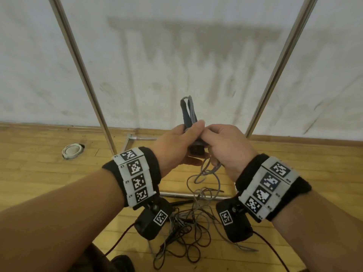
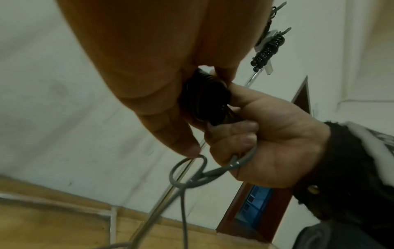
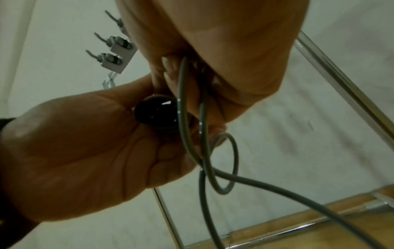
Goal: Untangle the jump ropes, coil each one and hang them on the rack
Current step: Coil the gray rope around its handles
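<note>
Ropes [image 1: 184,230] lie tangled on the floor [image 1: 39,163] below my hands, with one grey cord [image 1: 204,173] rising to them. My left hand [image 1: 176,142] curls round a dark handle [image 1: 196,148] and the loops gathered above it; my right hand [image 1: 225,142] pinches the cord beside it, I think to feed another loop. Rack posts [image 1: 82,71] stand just behind, hooks [image 3: 110,57] overhead.
</note>
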Demonstrator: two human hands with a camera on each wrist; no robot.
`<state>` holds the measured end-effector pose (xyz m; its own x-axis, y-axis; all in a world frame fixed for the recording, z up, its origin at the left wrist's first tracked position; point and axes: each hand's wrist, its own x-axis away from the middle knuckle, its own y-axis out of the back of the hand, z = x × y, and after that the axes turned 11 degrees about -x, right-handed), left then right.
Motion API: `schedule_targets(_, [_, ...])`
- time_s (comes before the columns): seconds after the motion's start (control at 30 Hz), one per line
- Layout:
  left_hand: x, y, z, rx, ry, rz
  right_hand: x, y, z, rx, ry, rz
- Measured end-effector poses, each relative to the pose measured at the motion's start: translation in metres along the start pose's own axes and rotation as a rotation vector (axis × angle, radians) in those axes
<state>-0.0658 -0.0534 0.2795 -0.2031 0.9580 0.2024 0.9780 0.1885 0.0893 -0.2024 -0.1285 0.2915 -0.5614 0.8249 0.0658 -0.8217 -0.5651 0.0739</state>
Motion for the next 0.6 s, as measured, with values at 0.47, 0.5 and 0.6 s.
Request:
schedule_targets(0.47, [0.011,0.034,-0.023,0.055,-0.062,0.187,0.008,0.023,0.036,0.242,0.063,0.255])
schedule_targets(0.5, [0.011,0.034,-0.023,0.059,-0.061,0.171,0.008,0.023,0.038,0.308,0.089,0.244])
schedule_targets(0.6, [0.007,0.032,-0.023,0.034,-0.055,0.049,0.003,0.026,0.042,0.591,0.175,0.197])
